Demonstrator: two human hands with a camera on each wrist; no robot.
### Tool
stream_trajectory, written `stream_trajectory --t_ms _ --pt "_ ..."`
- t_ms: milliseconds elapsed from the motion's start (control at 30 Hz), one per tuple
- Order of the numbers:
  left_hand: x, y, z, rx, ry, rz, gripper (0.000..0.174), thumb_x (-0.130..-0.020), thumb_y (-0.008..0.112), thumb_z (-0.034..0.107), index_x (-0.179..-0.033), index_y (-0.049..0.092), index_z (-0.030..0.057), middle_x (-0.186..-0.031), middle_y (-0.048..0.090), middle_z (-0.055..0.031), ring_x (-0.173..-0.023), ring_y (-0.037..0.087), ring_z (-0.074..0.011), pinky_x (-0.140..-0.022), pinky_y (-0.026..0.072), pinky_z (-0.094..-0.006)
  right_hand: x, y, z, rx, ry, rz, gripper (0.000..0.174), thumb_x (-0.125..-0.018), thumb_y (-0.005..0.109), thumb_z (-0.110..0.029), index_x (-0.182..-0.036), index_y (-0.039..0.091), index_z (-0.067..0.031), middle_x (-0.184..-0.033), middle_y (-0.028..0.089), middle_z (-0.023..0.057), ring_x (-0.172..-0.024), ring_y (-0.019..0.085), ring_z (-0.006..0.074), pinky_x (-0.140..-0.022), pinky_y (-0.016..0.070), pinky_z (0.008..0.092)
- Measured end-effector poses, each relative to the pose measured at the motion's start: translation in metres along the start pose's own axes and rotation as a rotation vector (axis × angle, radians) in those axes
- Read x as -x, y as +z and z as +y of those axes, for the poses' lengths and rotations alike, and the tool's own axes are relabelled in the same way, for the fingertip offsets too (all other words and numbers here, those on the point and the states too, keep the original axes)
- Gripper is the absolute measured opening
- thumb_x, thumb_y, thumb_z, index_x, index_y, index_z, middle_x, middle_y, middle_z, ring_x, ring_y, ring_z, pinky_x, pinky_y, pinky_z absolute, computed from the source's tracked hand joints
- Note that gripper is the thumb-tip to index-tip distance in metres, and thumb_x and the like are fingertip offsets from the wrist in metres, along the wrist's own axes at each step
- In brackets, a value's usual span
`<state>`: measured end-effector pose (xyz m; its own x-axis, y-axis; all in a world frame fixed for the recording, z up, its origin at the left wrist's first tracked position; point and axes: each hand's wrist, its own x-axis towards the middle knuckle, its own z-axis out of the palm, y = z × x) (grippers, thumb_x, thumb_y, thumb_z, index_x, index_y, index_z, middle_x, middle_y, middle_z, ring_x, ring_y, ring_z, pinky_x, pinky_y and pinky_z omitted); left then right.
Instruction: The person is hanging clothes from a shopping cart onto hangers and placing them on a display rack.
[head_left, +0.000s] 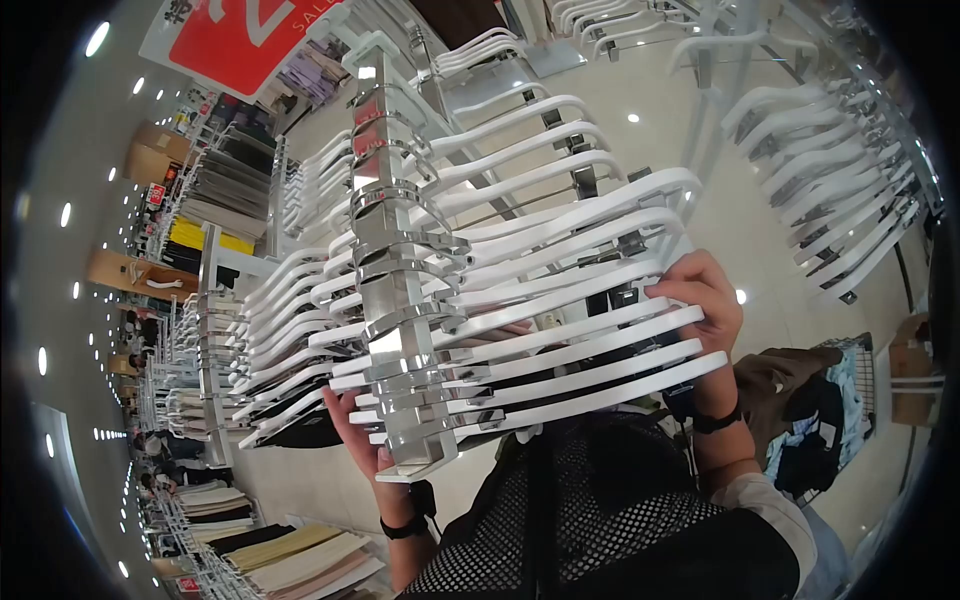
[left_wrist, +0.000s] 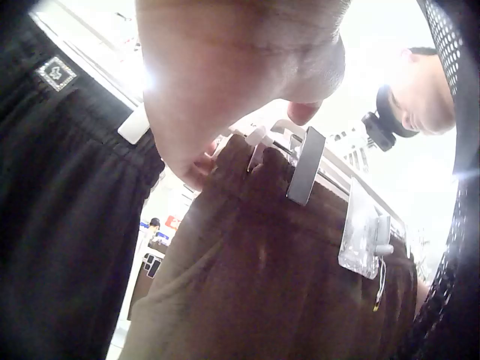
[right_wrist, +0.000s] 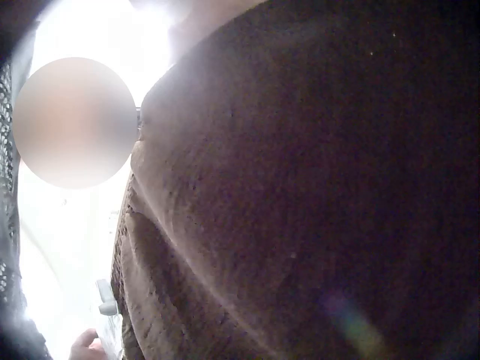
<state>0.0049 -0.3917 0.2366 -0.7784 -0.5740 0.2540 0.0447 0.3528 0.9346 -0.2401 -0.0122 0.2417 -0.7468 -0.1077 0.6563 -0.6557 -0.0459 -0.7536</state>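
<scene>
White clip hangers [head_left: 590, 330] hang in a packed row along a chrome rail [head_left: 395, 300] in the head view. My right hand [head_left: 705, 305] curls its fingers round the right end of a hanger near the front. My left hand [head_left: 360, 430] holds the left hanger ends close to the rail's front tip. In the left wrist view, the left hand's fingers bend at the waistband corner of brown trousers [left_wrist: 300, 255], beside a metal hanger clip [left_wrist: 306, 166] and a clear tag [left_wrist: 361, 236]. Brown cloth [right_wrist: 315, 180] fills most of the right wrist view.
Black trousers [left_wrist: 67, 180] hang beside the brown pair. A second group of white hangers [head_left: 820, 180] is at the right. Folded-over garments [head_left: 290, 560] line racks at the left. A wire basket of clothes [head_left: 820, 420] stands behind my right arm, and a red sale sign [head_left: 235, 45] hangs above.
</scene>
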Motion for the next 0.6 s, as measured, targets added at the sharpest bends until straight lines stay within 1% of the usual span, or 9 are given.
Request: stream_trajectory --t_ms 67,167,233,267,333,400,433,567,600 --pt "0.002 -0.004 0.0 -0.008 0.021 0.006 0.12 -0.082 0.07 0.068 -0.163 0.013 0.0 -0.152 0.039 -0.0173 -0.14 0.041 -0.0295 -0.116 0.0324 -0.044 0.0 -0.001 -0.001 0.008 0.025 -0.022 0.03 -0.071 0.075 -0.004 -0.101 0.079 0.0004 -0.093 0.063 0.0085 -0.077 0.061 0.0185 -0.073 0.0486 0.0264" --pt "0.002 -0.007 0.005 -0.059 0.055 0.0 0.117 -0.085 0.068 0.068 -0.162 0.014 -0.0013 -0.148 0.042 -0.0156 -0.135 0.044 -0.0272 -0.116 0.0322 -0.0425 0.001 -0.001 0.001 0.008 0.038 -0.068 0.032 -0.072 0.074 -0.006 -0.103 0.078 0.0005 -0.091 0.067 0.0105 -0.084 0.066 0.0215 -0.077 0.052 0.0286" --pt "0.005 -0.014 0.0 -0.171 0.112 0.077 0.112 -0.088 0.064 0.067 -0.162 0.015 -0.002 -0.146 0.044 -0.0151 -0.133 0.045 -0.0265 -0.115 0.032 -0.0424 0.0 0.0 0.002 -0.168 0.046 -0.151 0.032 -0.076 0.073 -0.006 -0.107 0.075 0.0021 -0.101 0.072 0.016 -0.095 0.071 0.0266 -0.084 0.0552 0.0322" --pt "0.003 -0.012 0.004 -0.215 0.182 0.079 0.106 -0.091 0.062 0.061 -0.162 0.016 -0.0019 -0.145 0.044 -0.0148 -0.132 0.046 -0.0267 -0.115 0.0317 -0.0421 0.0 0.0 0.002 -0.17 0.046 -0.138 0.032 -0.076 0.073 -0.006 -0.107 0.075 0.0021 -0.101 0.072 0.016 -0.095 0.071 0.0266 -0.084 0.0552 0.0322" --pt "0.004 -0.016 -0.001 -0.162 0.179 0.068 0.104 -0.091 0.063 0.058 -0.162 0.016 -0.0017 -0.145 0.044 -0.015 -0.133 0.045 -0.027 -0.114 0.032 -0.0422 0.001 0.001 0.003 -0.336 0.092 -0.23 0.029 -0.081 0.071 -0.004 -0.108 0.072 0.0039 -0.111 0.073 0.02 -0.104 0.072 0.03 -0.092 0.0556 0.0354" --pt "0.002 -0.017 -0.009 -0.109 0.172 0.058 0.102 -0.091 0.063 0.055 -0.162 0.016 -0.0015 -0.145 0.044 -0.0151 -0.133 0.045 -0.0273 -0.114 0.0322 -0.0424 0.003 0.003 0.001 -0.434 0.145 -0.224 0.026 -0.083 0.07 -0.004 -0.107 0.071 0.0047 -0.113 0.073 0.0213 -0.105 0.071 0.0307 -0.093 0.0552 0.0367" --pt "0.002 -0.015 -0.012 -0.058 0.161 0.075 0.096 -0.091 0.063 0.049 -0.16 0.019 -0.0008 -0.145 0.045 -0.0162 -0.133 0.047 -0.0289 -0.113 0.0353 -0.0441 0.005 0.005 0.001 -0.532 0.198 -0.229 0.023 -0.085 0.069 -0.005 -0.106 0.07 0.0055 -0.114 0.072 0.0225 -0.106 0.071 0.0314 -0.095 0.0547 0.0379" --pt "0.007 -0.014 -0.024 0.128 0.118 0.158 0.075 -0.088 0.061 0.029 -0.152 0.033 0.0022 -0.145 0.049 -0.0205 -0.13 0.054 -0.0353 -0.107 0.0476 -0.0512 0.013 0.015 0.0 -0.697 0.225 -0.159 0.018 -0.089 0.067 -0.004 -0.105 0.068 0.0048 -0.115 0.071 0.0246 -0.108 0.07 0.0317 -0.097 0.054 0.0403" --pt "0.005 -0.021 -0.028 0.168 0.112 0.183 0.07 -0.087 0.06 0.024 -0.15 0.037 0.003 -0.145 0.05 -0.0216 -0.13 0.055 -0.0369 -0.106 0.0507 -0.0529 0.015 0.016 -0.004 -0.739 0.296 -0.123 0.017 -0.091 0.065 -0.006 -0.105 0.067 0.0046 -0.114 0.07 0.0249 -0.108 0.069 0.0313 -0.097 0.0538 0.0409"
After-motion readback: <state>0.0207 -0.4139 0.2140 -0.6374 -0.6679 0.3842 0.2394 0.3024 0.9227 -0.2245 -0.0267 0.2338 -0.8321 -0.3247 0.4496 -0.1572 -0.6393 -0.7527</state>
